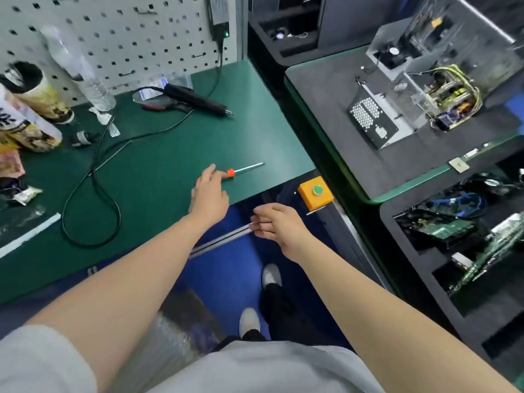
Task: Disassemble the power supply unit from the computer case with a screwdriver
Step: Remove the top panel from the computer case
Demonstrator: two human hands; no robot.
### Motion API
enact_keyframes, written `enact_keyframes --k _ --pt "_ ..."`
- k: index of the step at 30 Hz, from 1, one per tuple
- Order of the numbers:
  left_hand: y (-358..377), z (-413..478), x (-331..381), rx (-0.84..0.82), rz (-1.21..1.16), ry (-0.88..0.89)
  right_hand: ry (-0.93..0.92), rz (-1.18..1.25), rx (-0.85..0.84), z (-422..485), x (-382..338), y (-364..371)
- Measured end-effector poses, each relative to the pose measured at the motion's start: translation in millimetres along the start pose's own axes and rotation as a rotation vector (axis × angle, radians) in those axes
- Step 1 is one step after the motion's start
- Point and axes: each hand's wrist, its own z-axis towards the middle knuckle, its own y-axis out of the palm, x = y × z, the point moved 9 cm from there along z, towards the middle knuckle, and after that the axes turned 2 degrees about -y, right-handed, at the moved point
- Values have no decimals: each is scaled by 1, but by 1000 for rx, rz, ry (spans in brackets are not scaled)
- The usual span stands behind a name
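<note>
Screwdriver (245, 168) lies near the desk (158, 177) edge, your left hand (209, 194) laying straight fingers (211, 172) over its handle, right hand (276, 222) loosely curled, empty: a clumsy nudge could roll it off.

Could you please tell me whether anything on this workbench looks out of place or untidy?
Yes: snack bags and a wrapper crowd the left edge of the green mat, odd beside electronics work. A black cable also sprawls in loose loops across the mat, near where the left hand touches the screwdriver.
</note>
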Motion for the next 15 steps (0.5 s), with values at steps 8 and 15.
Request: enact_keyframes --k 8,15 --pt "25 46 -24 -143 366 -126 74 -4 -32 51 -29 -11" --pt "32 47 -18 -28 262 -194 117 -4 -25 82 -45 -19"
